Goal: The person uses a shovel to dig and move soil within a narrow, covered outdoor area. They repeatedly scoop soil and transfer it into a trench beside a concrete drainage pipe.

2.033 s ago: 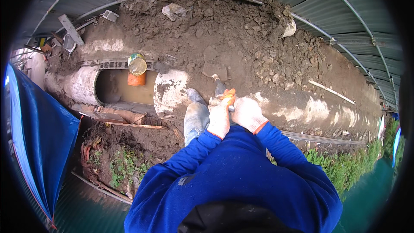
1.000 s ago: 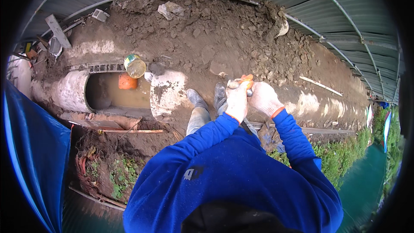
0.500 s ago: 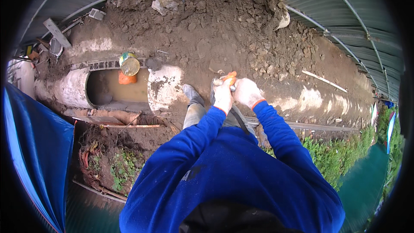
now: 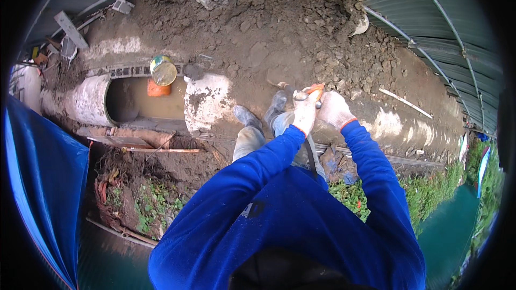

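Right now I am gripping the orange-handled tool with both gloved hands, left hand and right hand closing around its handle (stiff, probably heavy), at one o'clock above my muddy boots, soil mound at twelve.

can on pipe rim, left | soil heap behind | hands right, above boots
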Demonstrator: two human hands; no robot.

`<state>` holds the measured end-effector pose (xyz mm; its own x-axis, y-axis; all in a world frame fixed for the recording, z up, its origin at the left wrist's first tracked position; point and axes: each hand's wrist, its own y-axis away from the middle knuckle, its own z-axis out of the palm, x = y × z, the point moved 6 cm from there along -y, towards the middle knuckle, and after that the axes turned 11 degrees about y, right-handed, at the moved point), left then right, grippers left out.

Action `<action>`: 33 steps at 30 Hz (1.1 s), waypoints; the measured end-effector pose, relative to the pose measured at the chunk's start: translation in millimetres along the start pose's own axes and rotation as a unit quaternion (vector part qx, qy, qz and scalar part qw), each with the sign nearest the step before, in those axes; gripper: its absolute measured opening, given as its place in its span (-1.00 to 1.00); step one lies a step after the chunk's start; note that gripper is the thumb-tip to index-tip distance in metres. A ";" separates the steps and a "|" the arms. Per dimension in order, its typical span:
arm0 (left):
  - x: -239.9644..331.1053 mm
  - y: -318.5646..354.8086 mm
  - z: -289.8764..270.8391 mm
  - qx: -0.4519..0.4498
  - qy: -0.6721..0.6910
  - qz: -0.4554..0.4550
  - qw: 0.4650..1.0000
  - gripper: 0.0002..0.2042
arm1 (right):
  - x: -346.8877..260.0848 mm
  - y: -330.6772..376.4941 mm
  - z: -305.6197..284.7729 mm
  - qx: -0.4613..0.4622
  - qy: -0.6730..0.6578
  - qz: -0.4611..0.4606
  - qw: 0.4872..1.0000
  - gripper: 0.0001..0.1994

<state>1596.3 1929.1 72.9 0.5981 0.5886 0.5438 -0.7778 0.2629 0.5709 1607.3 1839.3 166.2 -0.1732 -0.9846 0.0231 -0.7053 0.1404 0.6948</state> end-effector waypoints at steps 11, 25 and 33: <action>14.1 -13.8 6.0 0.030 0.000 -0.014 0.999 -0.71 | -7.7 -22.4 -18.9 -0.015 0.043 -0.012 0.999 -0.68; 44.7 28.8 -74.1 0.121 0.075 0.021 0.990 -0.86 | -74.2 7.3 41.7 0.056 -0.111 -0.055 0.991 -0.78; 13.4 -25.6 -73.8 0.044 0.053 0.031 0.997 -0.84 | -46.9 -42.1 58.7 0.016 -0.077 -0.043 0.996 -0.75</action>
<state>1609.9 1986.6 20.2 0.5219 0.6804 0.5145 -0.7900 0.1580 0.5924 1604.7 1885.6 93.7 -0.2125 -0.9659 -0.1476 -0.7426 0.0614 0.6669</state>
